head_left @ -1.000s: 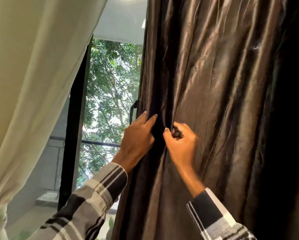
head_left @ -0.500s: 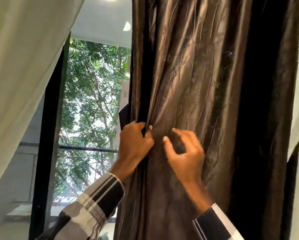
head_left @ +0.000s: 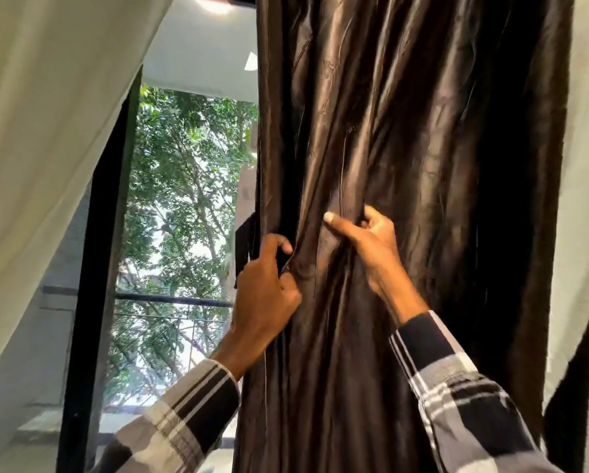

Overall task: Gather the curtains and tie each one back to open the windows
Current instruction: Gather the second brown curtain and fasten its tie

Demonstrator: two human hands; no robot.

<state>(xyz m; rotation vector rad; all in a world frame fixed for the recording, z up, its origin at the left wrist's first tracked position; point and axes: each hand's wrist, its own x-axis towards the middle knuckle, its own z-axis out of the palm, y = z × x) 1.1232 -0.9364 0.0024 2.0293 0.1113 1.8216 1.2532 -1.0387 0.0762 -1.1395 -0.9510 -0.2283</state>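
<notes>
Head view shows the dark brown satin curtain hanging right of the open window, the left hand curled round its gathered edge and the right hand pinching a fold beside it. That glossy cloth looks slippery (no tie-back is visible), so pleats could slide from either grip and fan back over the glass.

No legible text, label or number anywhere, at least at this sharpness.

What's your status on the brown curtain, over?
Left hand grips the brown curtain at its window-side edge; right hand pinches a fold further in. Curtain bunched, no tie on it in view. Nothing blocking.
</notes>
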